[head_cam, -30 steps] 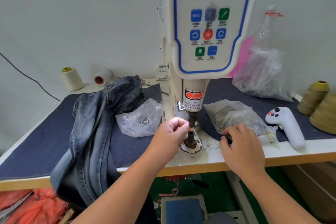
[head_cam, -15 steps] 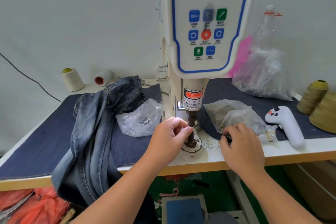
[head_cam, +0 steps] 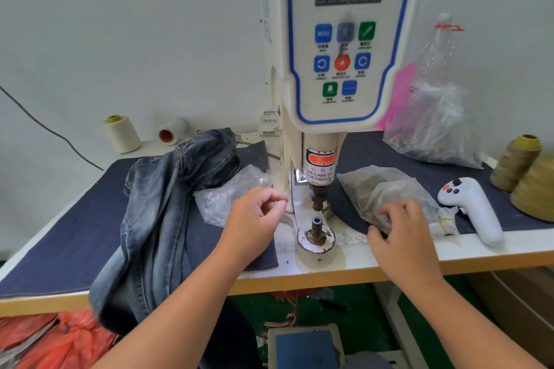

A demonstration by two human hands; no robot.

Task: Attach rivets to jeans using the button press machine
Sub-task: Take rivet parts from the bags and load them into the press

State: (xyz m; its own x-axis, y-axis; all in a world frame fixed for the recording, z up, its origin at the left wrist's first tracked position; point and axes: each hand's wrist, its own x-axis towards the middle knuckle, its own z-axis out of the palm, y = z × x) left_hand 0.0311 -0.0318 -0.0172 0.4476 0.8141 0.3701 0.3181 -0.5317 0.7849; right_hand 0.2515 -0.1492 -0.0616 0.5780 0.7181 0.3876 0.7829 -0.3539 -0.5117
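Note:
The white button press machine [head_cam: 344, 48] stands at the middle of the table, its upper punch [head_cam: 317, 198] raised above the lower die [head_cam: 317, 226]. My left hand [head_cam: 257, 216] hovers just left of the die with fingers loosely curled and nothing visible in them. Washed blue jeans [head_cam: 168, 204] lie bunched to the left and hang over the table's front edge. My right hand [head_cam: 401, 234] rests right of the die, its fingers curled on the edge of a clear bag of rivets [head_cam: 386, 186].
Another clear bag [head_cam: 227, 195] lies between jeans and machine. A larger bag [head_cam: 434, 129] and a bottle [head_cam: 437, 45] stand at back right. A white controller [head_cam: 473, 207] and tan thread cones [head_cam: 521, 162] sit right, a cream cone [head_cam: 121, 133] back left, a pedal [head_cam: 305, 347] below.
My left hand, which was pinched at the punch and lower die, has drawn back to the left, leaving the die uncovered. My right hand has stayed on the bag.

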